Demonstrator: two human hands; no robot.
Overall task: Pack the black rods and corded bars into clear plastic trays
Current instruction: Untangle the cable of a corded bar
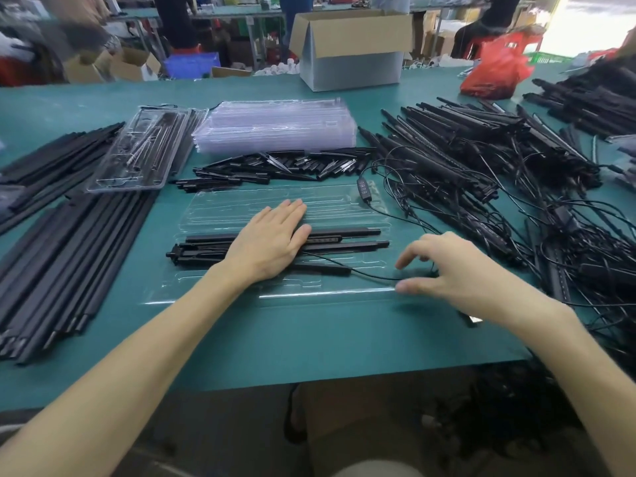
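An open clear plastic tray (220, 208) lies on the green table in front of me. In its near half lie black rods (347, 232), a folded black stand (192, 253) and a corded bar (330, 270) whose thin cable (371, 277) runs right. My left hand (272, 239) presses flat on these parts with straight fingers. My right hand (444, 270) hovers over the tray's right end, fingers loosely bent above the cable; whether it pinches the cable cannot be told.
Long black rods (69, 235) lie at the left under a packed tray (137, 156). A stack of empty trays (275, 129) and short black pieces (275, 166) sit behind. Corded bars (481, 160) tangle at the right. A cardboard box (351, 49) stands at the back.
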